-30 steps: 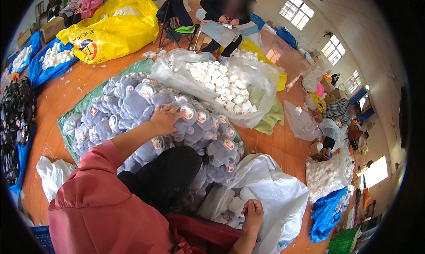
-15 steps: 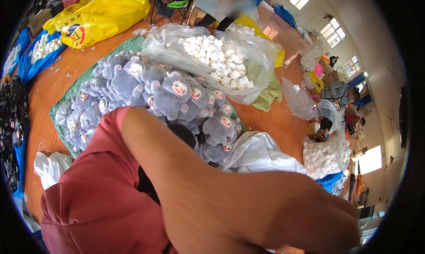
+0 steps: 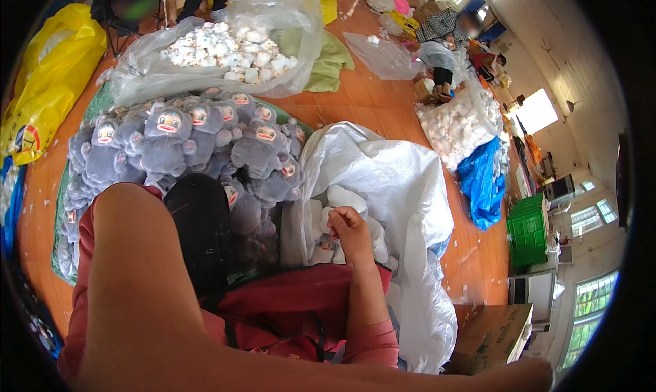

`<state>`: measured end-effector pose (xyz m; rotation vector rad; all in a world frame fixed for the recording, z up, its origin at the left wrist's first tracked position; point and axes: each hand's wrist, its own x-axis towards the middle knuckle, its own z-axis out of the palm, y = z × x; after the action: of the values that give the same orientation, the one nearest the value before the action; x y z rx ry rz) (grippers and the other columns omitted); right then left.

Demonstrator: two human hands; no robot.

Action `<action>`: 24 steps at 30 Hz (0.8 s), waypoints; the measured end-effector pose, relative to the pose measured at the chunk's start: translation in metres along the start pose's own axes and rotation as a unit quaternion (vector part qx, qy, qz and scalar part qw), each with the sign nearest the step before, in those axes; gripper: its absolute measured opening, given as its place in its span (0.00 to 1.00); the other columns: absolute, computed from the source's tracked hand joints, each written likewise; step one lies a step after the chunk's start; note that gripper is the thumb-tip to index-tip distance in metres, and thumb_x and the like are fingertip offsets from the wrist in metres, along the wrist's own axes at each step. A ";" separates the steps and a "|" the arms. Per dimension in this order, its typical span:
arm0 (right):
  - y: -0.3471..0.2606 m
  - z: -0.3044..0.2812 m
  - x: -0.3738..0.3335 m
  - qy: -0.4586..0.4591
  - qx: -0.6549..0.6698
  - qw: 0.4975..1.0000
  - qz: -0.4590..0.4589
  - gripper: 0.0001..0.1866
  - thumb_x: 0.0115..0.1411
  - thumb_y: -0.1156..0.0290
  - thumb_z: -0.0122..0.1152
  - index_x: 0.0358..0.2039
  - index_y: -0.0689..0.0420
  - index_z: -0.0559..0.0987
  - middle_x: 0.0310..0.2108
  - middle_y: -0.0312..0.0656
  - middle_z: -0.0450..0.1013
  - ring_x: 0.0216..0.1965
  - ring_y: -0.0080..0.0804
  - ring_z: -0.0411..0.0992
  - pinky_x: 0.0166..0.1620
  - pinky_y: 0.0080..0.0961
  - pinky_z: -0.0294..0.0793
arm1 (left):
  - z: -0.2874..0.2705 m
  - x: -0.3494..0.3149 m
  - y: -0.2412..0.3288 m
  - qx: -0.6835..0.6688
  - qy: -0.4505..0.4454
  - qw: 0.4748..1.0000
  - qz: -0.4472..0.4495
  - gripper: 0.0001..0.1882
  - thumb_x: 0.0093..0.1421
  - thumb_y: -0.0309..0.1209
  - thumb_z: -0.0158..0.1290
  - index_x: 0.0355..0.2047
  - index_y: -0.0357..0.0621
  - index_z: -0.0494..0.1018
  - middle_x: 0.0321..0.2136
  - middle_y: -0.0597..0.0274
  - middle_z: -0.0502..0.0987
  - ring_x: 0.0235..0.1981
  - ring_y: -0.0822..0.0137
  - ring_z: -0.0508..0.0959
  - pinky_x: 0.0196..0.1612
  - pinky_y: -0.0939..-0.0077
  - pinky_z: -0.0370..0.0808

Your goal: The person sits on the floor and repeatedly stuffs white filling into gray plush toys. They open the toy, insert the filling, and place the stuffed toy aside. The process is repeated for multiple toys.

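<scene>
My left arm, bare below a pinkish-red sleeve, bends very close in front of the view. Its hand point(image 3: 488, 377) runs blurred along the bottom edge, with the fingers out of sight. Farther in, my right hand point(image 3: 352, 231) reaches into an open white woven sack point(image 3: 403, 170). Thumb and fingertips are pinched on a white stuffed piece point(image 3: 327, 221). More white stuffed pieces point(image 3: 346, 197) lie in the sack around it. Left of the sack is a heap of grey plush dolls point(image 3: 167, 136) with printed faces, none touched by my hands.
A clear plastic bag of white pieces point(image 3: 225, 50) lies beyond the dolls. Yellow sacking point(image 3: 58, 71) is at far left. On the right are a cardboard box point(image 3: 488, 334), a green crate point(image 3: 526, 231) and a blue sheet point(image 3: 482, 187). Other people point(image 3: 441, 37) sit farther back.
The view has swung rightward and down, so scenery shifts left. My left arm has dropped toward the bottom edge, uncovering the white sack and my right hand in it.
</scene>
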<state>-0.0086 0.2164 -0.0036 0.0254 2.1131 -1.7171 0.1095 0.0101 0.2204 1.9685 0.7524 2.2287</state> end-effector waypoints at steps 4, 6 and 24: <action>0.002 -0.006 -0.005 0.018 0.004 1.000 0.002 0.05 0.65 0.70 0.57 0.34 0.57 0.76 0.26 0.31 0.73 0.25 0.16 0.67 0.29 0.16 0.68 | 0.001 0.005 -0.014 -0.001 0.003 1.000 -0.002 0.10 0.64 0.26 0.51 0.45 0.38 0.75 0.44 0.52 0.78 0.43 0.54 0.79 0.49 0.60 0.74; 0.003 -0.008 -0.006 0.010 0.011 1.000 0.008 0.05 0.65 0.70 0.57 0.35 0.57 0.76 0.25 0.31 0.72 0.24 0.17 0.67 0.28 0.16 0.67 | -0.002 0.005 -0.017 -0.007 0.009 1.000 -0.004 0.10 0.64 0.26 0.51 0.45 0.38 0.75 0.44 0.52 0.78 0.44 0.54 0.78 0.49 0.60 0.74; 0.012 0.001 0.007 -0.032 0.014 0.999 -0.029 0.06 0.66 0.68 0.58 0.36 0.57 0.78 0.26 0.31 0.72 0.26 0.15 0.66 0.29 0.14 0.67 | -0.007 0.003 -0.011 -0.032 0.037 0.997 -0.056 0.10 0.64 0.28 0.51 0.45 0.40 0.74 0.45 0.53 0.76 0.44 0.54 0.77 0.51 0.59 0.72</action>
<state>-0.0114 0.2163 -0.0173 -0.0831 2.0629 -1.7568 0.0998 0.0182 0.2182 1.7788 0.7687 2.2414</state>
